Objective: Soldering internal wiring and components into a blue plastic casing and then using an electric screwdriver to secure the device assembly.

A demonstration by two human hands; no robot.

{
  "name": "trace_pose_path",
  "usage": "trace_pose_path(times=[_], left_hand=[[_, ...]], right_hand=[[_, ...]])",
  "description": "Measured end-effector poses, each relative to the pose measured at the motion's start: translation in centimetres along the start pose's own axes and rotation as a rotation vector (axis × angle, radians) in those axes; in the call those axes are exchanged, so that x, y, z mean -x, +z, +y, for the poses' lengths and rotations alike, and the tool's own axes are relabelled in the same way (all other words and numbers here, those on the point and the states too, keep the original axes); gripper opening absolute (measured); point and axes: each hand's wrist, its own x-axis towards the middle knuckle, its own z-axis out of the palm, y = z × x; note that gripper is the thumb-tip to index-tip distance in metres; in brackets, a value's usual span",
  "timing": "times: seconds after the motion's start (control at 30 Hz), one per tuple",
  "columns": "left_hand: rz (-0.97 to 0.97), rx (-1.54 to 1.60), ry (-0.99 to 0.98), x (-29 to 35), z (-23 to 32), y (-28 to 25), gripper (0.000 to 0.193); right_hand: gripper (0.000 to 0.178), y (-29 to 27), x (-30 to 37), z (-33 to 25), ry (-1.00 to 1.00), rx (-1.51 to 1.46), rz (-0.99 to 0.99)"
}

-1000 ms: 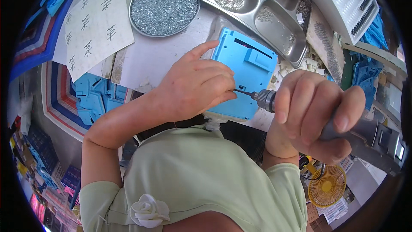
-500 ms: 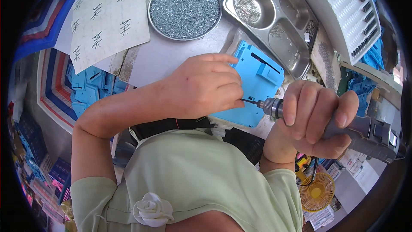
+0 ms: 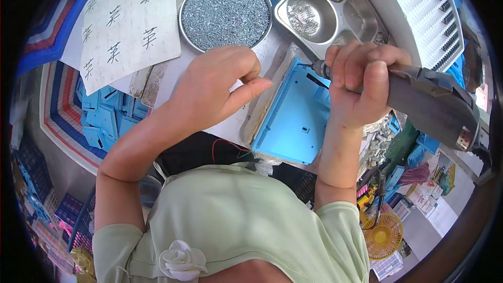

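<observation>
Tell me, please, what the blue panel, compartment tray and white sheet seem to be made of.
Blue panel: probably plastic, smooth and satin, judging by its even color and molded edges.
Compartment tray: metal, likely stainless steel, given its silvery, shiny reflections.
White sheet: seemingly paper or card, matte, with dark pen strokes.

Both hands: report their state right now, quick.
Left hand: fingers curled, thumb apart; whether it holds anything cannot be told.
Right hand: closed around a grey power screwdriver, its tip at a corner of the blue panel.
</observation>
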Motion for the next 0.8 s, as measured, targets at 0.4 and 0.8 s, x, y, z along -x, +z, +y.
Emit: trace_pose_path(times=[0.4, 0.8], left_hand=[[0.053, -0.162, 0.168, 0.2, -0.4, 1.4, 0.016], [0.114, -0.218, 0.233, 0.5, 0.4, 2.5, 0.02]], right_hand=[[0.023, 0.8, 0.3, -2.2, 0.019, -0.017, 0.074], [0.025, 1.8, 1.3, -3.5, 0.131, 0.015, 0.012]])
